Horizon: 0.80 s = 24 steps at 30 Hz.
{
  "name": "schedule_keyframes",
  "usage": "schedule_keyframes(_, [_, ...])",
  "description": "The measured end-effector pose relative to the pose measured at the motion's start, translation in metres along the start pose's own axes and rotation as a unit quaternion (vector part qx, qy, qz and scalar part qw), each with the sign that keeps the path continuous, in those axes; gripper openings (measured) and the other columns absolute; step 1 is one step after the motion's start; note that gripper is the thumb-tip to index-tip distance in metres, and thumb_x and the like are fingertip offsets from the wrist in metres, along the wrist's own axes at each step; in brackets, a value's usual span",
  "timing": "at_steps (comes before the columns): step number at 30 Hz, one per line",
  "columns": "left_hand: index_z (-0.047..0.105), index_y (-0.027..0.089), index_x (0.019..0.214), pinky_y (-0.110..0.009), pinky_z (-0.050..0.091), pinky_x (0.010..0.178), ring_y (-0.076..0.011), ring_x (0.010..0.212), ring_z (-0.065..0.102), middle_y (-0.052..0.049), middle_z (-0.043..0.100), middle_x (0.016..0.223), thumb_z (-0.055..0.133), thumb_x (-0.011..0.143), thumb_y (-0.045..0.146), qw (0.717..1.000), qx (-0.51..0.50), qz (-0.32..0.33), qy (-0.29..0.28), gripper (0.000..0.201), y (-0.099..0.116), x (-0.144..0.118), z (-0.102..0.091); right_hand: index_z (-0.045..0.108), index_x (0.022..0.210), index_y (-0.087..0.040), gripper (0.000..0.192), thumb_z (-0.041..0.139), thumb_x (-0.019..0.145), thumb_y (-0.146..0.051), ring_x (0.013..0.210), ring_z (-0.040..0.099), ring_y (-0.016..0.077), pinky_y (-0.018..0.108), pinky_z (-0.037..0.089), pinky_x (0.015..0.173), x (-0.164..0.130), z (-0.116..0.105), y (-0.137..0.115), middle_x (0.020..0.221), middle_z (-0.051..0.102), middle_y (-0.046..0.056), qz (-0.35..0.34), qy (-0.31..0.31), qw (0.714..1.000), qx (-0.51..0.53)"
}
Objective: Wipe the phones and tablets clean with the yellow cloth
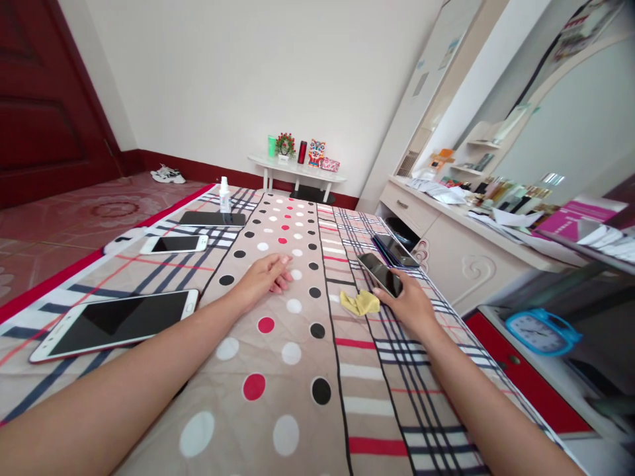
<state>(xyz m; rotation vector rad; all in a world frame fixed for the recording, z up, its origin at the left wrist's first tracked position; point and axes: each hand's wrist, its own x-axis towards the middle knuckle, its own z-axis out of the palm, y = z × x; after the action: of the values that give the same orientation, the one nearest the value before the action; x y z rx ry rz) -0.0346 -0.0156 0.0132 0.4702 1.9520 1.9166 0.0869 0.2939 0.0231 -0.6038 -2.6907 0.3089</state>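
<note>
On the far left lies a large white-framed tablet [116,323]. My left hand [265,277] rests flat, fingers loosely together, on the dotted quilted bedspread [297,410], holding nothing. A crumpled yellow cloth [360,303] follows. My right hand [411,305] grips the lower end of a black glass-faced smartphone [380,274] at the bed's right edge; I judge it light, rigid, slippery, fragile, best held by its side edges.

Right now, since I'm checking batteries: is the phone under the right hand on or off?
Off, seemingly: the phone shows a dark screen under the right hand.
</note>
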Motion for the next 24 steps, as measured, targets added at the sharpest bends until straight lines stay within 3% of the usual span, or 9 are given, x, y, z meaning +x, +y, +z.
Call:
schedule_keyframes(4, [0.058, 0.014, 0.116, -0.02, 0.042, 0.05, -0.0101, 0.058, 0.056, -0.004, 0.064, 0.079, 0.05, 0.09, 0.044, 0.999, 0.038, 0.01, -0.004, 0.041, 0.001, 0.0, 0.004, 0.051, 0.133, -0.023, 0.079, 0.057, 0.069, -0.07, 0.104, 0.059, 0.0367, 0.049, 0.048, 0.081, -0.013, -0.013, 0.051, 0.113, 0.062, 0.016, 0.124, -0.04, 0.984, -0.123])
schedule_keyframes(8, [0.058, 0.015, 0.117, -0.022, 0.042, 0.051, -0.0108, 0.057, 0.056, -0.004, 0.065, 0.079, 0.058, 0.083, 0.039, 0.999, 0.04, 0.012, -0.006, 0.042, -0.002, 0.002, 0.004, 0.051, 0.134, -0.018, 0.079, 0.051, 0.074, -0.069, 0.109, 0.057, 0.0363, 0.045, 0.047, 0.085, -0.01, -0.015, 0.075, 0.114, 0.06, 0.02, 0.16, -0.026, 0.975, -0.154])
schedule_keyframes(12, [0.059, 0.015, 0.116, -0.022, 0.043, 0.052, -0.0111, 0.059, 0.057, -0.004, 0.066, 0.079, 0.063, 0.078, 0.034, 0.999, 0.04, 0.013, -0.015, 0.042, -0.006, 0.004, 0.002, 0.054, 0.13, -0.014, 0.075, 0.042, 0.08, -0.068, 0.113, 0.053, 0.0372, 0.048, 0.045, 0.088, -0.004, -0.011, 0.072, 0.116, 0.058, 0.021, 0.133, -0.058, 0.972, -0.185])
schedule_keyframes(17, [0.062, 0.014, 0.109, -0.023, 0.043, 0.054, -0.0113, 0.061, 0.056, -0.004, 0.065, 0.077, 0.061, 0.078, 0.031, 0.998, 0.056, 0.015, -0.026, 0.035, -0.009, 0.004, 0.002, 0.065, 0.109, -0.011, 0.066, 0.038, 0.083, -0.066, 0.111, 0.053, 0.0368, 0.048, 0.046, 0.085, 0.003, -0.011, 0.058, 0.114, 0.058, 0.022, 0.113, -0.086, 0.967, -0.211])
schedule_keyframes(24, [0.062, 0.013, 0.109, -0.023, 0.043, 0.054, -0.0118, 0.062, 0.056, -0.005, 0.065, 0.078, 0.062, 0.078, 0.032, 0.997, 0.071, 0.004, -0.027, 0.036, -0.008, 0.003, 0.003, 0.068, 0.106, -0.014, 0.063, 0.042, 0.08, -0.064, 0.11, 0.052, 0.0383, 0.047, 0.046, 0.085, 0.016, -0.004, 0.056, 0.113, 0.058, 0.021, 0.141, -0.054, 0.97, -0.19])
